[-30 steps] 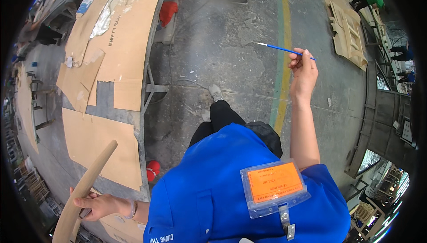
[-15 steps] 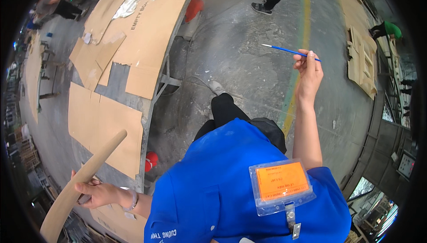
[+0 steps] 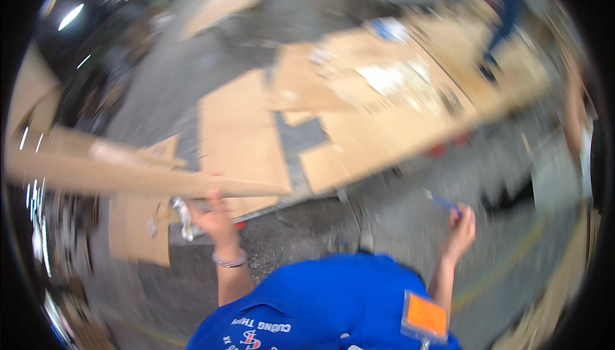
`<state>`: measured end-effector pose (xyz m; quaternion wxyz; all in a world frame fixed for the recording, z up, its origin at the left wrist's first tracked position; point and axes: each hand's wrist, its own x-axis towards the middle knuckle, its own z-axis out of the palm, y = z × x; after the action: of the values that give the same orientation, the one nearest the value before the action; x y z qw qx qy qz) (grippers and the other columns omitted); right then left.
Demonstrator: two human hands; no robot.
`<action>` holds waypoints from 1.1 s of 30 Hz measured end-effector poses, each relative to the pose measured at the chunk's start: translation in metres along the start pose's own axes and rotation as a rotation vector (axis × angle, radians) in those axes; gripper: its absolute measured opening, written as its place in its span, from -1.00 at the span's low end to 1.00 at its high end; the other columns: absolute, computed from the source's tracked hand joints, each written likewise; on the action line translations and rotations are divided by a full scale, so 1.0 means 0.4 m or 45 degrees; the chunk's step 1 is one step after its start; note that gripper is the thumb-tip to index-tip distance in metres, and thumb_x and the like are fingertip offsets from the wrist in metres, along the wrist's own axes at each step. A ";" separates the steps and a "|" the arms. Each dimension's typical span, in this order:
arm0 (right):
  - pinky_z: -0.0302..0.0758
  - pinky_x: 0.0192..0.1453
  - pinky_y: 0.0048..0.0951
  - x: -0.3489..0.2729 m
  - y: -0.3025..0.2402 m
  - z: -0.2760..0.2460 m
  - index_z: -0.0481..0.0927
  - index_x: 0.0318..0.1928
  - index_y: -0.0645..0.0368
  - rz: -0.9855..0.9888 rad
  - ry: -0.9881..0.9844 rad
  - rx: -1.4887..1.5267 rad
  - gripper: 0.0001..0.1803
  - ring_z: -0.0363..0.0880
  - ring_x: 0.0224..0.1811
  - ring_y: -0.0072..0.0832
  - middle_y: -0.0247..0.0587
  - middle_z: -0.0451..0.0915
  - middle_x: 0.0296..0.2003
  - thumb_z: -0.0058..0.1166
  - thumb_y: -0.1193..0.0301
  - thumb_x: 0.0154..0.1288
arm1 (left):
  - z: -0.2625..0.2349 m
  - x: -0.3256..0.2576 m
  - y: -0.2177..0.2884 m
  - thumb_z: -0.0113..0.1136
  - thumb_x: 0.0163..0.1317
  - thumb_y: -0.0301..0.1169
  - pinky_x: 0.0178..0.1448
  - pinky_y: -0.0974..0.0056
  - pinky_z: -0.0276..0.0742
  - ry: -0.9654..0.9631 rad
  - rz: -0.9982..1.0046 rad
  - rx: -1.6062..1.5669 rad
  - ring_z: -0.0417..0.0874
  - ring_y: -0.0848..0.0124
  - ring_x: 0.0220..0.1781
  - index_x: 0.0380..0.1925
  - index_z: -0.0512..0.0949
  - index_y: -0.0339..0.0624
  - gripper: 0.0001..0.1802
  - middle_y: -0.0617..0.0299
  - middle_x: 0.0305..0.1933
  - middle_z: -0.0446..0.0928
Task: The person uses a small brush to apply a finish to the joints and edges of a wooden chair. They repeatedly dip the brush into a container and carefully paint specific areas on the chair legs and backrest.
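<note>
Whole view smeared by motion. Left hand (image 3: pixel 218 223) apparently wrapped around a long curved wooden piece (image 3: pixel 173 183), not far from the tapered end; too blurred for judging firmness. Tapered tip overlapping a cardboard sheet (image 3: pixel 240 138), close to the near edge of the worktop (image 3: pixel 301 137); heavier end running well off to the left. Cannot tell whether resting or raised. Something silvery (image 3: pixel 182 218) just beside the left hand, too blurred to identify. Right hand (image 3: pixel 462 229) pinching a slim blue paintbrush (image 3: pixel 443 203) by the handle, out past the near edge, over the floor (image 3: pixel 397 209), well apart from the wooden piece. For good handling: shift support nearer mid-length, given a likely twisting load on the wrist from the long overhang. Turn slowly, with an eye on the far end, easily forgotten in a swing. Hold pale bristles clear of cardboard, blue shirt (image 3: pixel 320 299) and another worker's forearm (image 3: pixel 574 109) on the right. Best to steady both hands before any fine brush contact; too much sway at present, probably, for clean control.
</note>
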<state>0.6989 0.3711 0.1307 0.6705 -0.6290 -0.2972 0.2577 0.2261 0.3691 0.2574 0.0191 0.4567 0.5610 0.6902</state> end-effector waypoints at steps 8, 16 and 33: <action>0.37 -0.27 -0.58 0.125 -0.034 0.418 0.61 -0.12 0.22 0.052 -0.755 0.240 -0.59 0.40 -0.40 -0.67 -0.34 0.59 -0.40 -0.13 0.15 0.71 | -0.121 -0.130 0.148 0.29 0.47 -0.26 -0.49 0.54 0.40 -0.047 -0.258 -0.164 0.45 0.68 -0.51 0.21 0.44 -0.35 -0.52 -0.02 0.08 0.69; 0.50 -0.20 -0.46 -0.279 -0.314 0.779 0.56 -0.07 0.27 0.026 -1.377 0.875 -0.61 0.52 -0.37 -0.55 -0.19 0.64 -0.37 -0.16 0.18 0.72 | -0.395 -0.229 0.247 0.43 0.34 -0.22 -0.42 0.50 0.45 -0.036 -0.407 -0.074 0.59 0.63 -0.35 0.20 0.48 -0.28 -0.44 0.13 -0.02 0.75; 0.53 0.00 -0.33 -0.866 -0.910 0.877 0.56 -0.03 0.35 -0.842 -1.809 2.003 -0.72 0.62 -0.21 -0.36 0.02 0.63 -0.20 -0.06 0.34 0.63 | -0.803 -0.302 0.301 0.35 0.40 -0.31 -0.29 0.48 0.50 0.321 -0.311 0.069 0.63 0.61 -0.27 0.13 0.51 -0.26 -0.59 0.10 -0.05 0.77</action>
<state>0.1959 0.3364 0.4791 0.5955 0.3730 -0.5206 0.4849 0.1454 0.0164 0.2940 0.0201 0.2953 0.6288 0.7191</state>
